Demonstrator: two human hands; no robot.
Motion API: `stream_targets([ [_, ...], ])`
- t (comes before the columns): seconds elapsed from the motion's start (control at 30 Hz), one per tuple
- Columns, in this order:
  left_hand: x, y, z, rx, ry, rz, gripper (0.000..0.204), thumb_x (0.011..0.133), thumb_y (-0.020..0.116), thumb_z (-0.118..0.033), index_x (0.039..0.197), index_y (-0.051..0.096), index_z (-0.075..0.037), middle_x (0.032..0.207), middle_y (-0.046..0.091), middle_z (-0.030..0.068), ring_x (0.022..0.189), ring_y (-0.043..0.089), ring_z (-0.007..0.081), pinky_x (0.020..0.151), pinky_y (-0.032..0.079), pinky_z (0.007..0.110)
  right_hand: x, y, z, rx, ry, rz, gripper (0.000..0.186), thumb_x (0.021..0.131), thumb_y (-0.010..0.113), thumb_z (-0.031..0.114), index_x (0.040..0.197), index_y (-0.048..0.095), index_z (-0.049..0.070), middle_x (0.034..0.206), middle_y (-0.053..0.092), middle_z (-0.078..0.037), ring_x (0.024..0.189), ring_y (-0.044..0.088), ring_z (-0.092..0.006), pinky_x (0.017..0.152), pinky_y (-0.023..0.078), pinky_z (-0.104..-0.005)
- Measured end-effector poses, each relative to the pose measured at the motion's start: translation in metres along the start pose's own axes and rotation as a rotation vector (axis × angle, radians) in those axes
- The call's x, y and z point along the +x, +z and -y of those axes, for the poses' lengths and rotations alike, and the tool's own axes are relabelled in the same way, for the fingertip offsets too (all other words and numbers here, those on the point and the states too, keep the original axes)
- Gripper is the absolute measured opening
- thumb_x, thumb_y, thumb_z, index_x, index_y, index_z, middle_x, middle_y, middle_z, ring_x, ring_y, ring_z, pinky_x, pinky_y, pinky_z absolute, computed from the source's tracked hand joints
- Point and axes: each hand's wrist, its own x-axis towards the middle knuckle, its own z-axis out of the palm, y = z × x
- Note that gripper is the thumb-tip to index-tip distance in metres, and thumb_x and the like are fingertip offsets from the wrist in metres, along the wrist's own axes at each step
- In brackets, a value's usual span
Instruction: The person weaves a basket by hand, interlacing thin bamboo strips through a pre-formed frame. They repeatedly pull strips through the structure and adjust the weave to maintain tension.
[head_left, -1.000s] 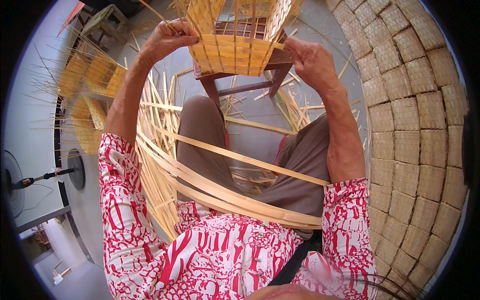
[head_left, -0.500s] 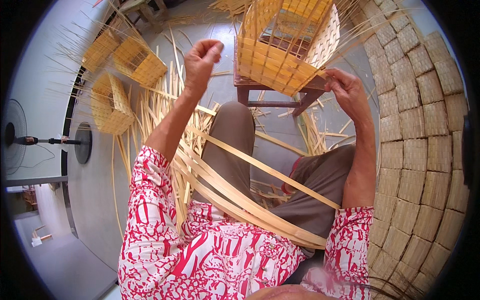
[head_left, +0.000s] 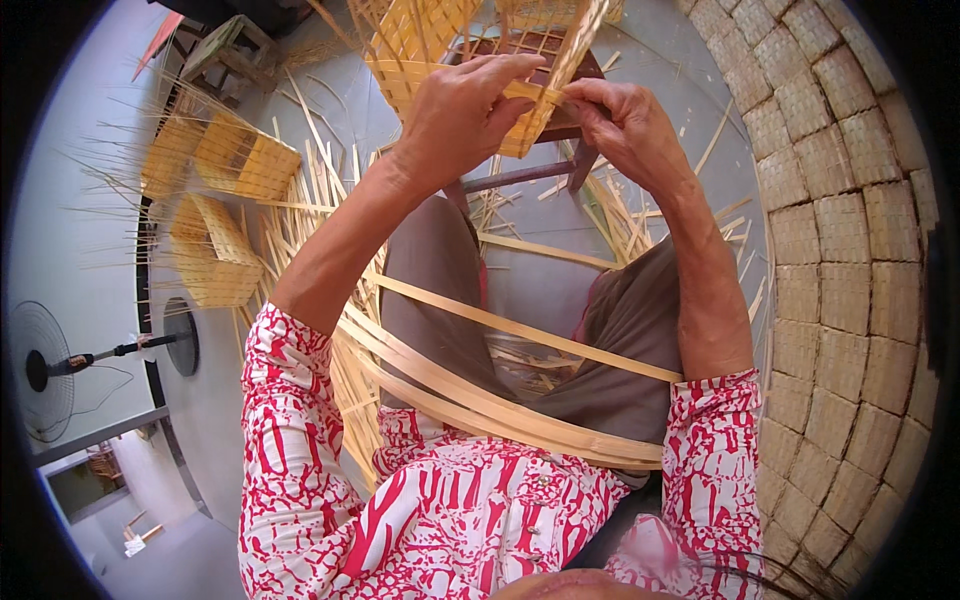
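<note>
Atop a low brown wooden stool (head_left: 515, 177), near the upper edge of the view, we see a woven basket (head_left: 420, 35), its walls of flat, glossy yellow strips crossed by slim upright ribs. Our right hand (head_left: 628, 122) pinches a yellow strip (head_left: 548, 96) between thumb and forefinger, just beside the basket's near corner, the other fingers curled in. Our left hand (head_left: 455, 112) reaches across the near wall, back of the hand upward, its thumb and fingers parted about the same strip; whether they press on it we cannot tell.

Over our brown trousers (head_left: 430, 265), pale bamboo-like bands (head_left: 500, 405) curve in a smooth, layered sweep, with one narrower band (head_left: 520, 325) lying apart from them, straighter and flat. More loose strips (head_left: 310, 240) heap on the grey floor at our left, thin and splayed, crossing at many angles.

Farther left we have three part-woven yellow baskets (head_left: 210, 250), boxy and open, their long rib ends bristling outward like stiff straw. Along our right, stacked woven pieces (head_left: 840, 300) make a wall of rounded, tan, coarse-grained blocks. Our shirt (head_left: 470, 510) is white cloth splashed with red, irregular patterning.
</note>
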Motion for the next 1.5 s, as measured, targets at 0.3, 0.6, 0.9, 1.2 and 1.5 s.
stream_targets([
  [0.3,0.019,-0.009,0.009,0.134,0.022,0.385,0.012,0.092,0.069,-0.013,0.1,0.069,-0.003,0.078,0.071,0.0127,0.076,0.075,0.018,0.064,0.057,0.03,-0.004,0.008,-0.002,-0.071,-0.138,-0.046,0.02,0.095,0.061,0.022,0.107,0.074,0.014,0.09,0.072,-0.015,0.085,0.069,-0.0354,0.077,0.055,-0.0429],
  [0.6,0.017,-0.015,0.011,0.013,0.003,0.448,0.01,0.088,0.067,-0.017,0.091,0.069,-0.008,0.073,0.069,0.0111,0.07,0.069,0.0292,0.065,0.054,0.038,-0.01,0.009,0.005,-0.286,-0.2,-0.111,0.019,0.094,0.064,0.03,0.093,0.072,0.012,0.084,0.072,-0.011,0.079,0.072,-0.0295,0.071,0.057,-0.0416],
  [0.9,0.007,-0.035,0.015,-0.069,0.178,0.493,0.008,0.088,0.071,-0.007,0.095,0.071,-0.002,0.086,0.072,0.0085,0.077,0.071,0.017,0.068,0.056,0.028,-0.003,0.014,0.012,-0.437,-0.402,-0.163,0.033,0.093,0.064,0.034,0.076,0.059,0.007,0.067,0.062,-0.014,0.064,0.067,-0.0329,0.056,0.051,-0.0433],
  [1.2,0.014,-0.053,0.0,0.063,0.306,0.541,0.015,0.089,0.073,-0.007,0.101,0.068,-0.001,0.087,0.074,0.0078,0.08,0.075,0.0169,0.069,0.058,0.026,-0.001,-0.001,0.024,-0.283,-0.494,-0.091,0.028,0.092,0.065,0.031,0.081,0.061,0.006,0.071,0.063,-0.017,0.07,0.066,-0.0372,0.062,0.051,-0.0466],
  [1.5,0.018,-0.067,0.005,0.126,0.323,0.599,0.027,0.09,0.072,-0.009,0.116,0.064,-0.002,0.1,0.075,0.012,0.091,0.075,0.0203,0.078,0.06,0.031,-0.002,-0.015,0.036,-0.233,-0.578,-0.085,0.033,0.089,0.069,0.025,0.068,0.057,0.003,0.068,0.062,-0.018,0.068,0.064,-0.0382,0.062,0.049,-0.0458],
])
